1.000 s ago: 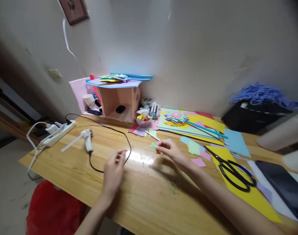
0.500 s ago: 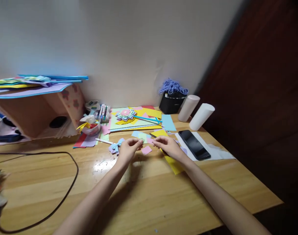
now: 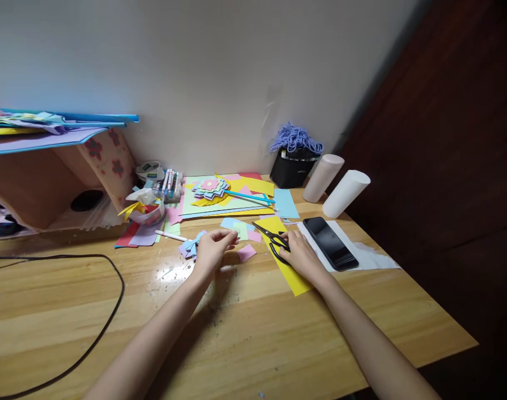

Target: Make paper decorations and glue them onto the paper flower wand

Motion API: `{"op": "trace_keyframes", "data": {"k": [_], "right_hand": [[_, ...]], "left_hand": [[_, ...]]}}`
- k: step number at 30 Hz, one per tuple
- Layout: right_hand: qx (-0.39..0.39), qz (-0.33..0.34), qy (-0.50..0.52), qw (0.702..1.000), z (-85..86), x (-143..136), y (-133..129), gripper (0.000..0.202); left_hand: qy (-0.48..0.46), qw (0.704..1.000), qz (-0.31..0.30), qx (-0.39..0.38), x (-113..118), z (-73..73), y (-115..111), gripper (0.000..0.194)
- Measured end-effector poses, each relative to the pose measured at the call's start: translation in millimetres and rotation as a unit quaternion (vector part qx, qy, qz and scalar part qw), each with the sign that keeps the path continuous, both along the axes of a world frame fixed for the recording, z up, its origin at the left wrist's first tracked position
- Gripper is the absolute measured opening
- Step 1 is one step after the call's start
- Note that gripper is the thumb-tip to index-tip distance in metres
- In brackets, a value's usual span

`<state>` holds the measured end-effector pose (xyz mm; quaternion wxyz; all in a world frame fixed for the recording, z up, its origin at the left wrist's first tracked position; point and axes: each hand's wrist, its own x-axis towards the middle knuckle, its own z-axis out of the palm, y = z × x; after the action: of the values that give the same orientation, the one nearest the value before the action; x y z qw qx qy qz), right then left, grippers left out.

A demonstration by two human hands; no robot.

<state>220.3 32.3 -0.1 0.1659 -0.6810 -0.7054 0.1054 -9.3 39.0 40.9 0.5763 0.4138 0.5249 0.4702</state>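
Note:
My left hand (image 3: 214, 250) is closed in a pinch above the table, thumb and forefinger together. What sits at its fingertips is too small to make out. Black-handled scissors (image 3: 274, 238) lie over a yellow paper strip (image 3: 292, 278), blades pointing to the far left. My right hand (image 3: 302, 256) has its fingers on their handles. Between the hands are a pink paper square (image 3: 247, 253) and a pale green one (image 3: 240, 230). Beside my left wrist lies a blue and purple paper piece (image 3: 190, 248) next to a white pen (image 3: 172, 235).
A layered paper flower (image 3: 211, 189) with a blue stem rests on coloured sheets at the back. To the right are a phone (image 3: 330, 244), two white cylinders (image 3: 347, 193) and a black holder (image 3: 292, 169) with purple yarn. A cable (image 3: 122, 289) curves across the left.
My right hand has moved right and down from near the left fingertips onto the scissors' handles. My left hand stays pinched, slightly farther left. The view has shifted a little.

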Motion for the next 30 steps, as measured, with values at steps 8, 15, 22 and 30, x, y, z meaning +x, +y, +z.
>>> {"op": "trace_keyframes", "data": {"k": [8,15,22,30], "right_hand": [[-0.005,-0.018,0.248,0.969,2.5,-15.8,-6.3,0.025],[-0.233,0.146,0.590,0.759,12.7,-48.2,-37.3,0.051],[-0.267,0.182,0.557,0.765,9.3,-53.4,-42.3,0.072],[-0.296,0.231,0.485,0.790,15.9,-52.5,-49.9,0.067]], "left_hand": [[-0.006,1.000,-0.005,0.000,-2.7,8.8,-3.3,0.031],[-0.014,1.000,-0.027,0.002,-0.3,16.8,-8.4,0.030],[0.002,1.000,-0.027,-0.011,1.8,21.2,-10.0,0.026],[0.015,0.998,-0.060,-0.018,1.1,16.9,-10.3,0.024]]}}
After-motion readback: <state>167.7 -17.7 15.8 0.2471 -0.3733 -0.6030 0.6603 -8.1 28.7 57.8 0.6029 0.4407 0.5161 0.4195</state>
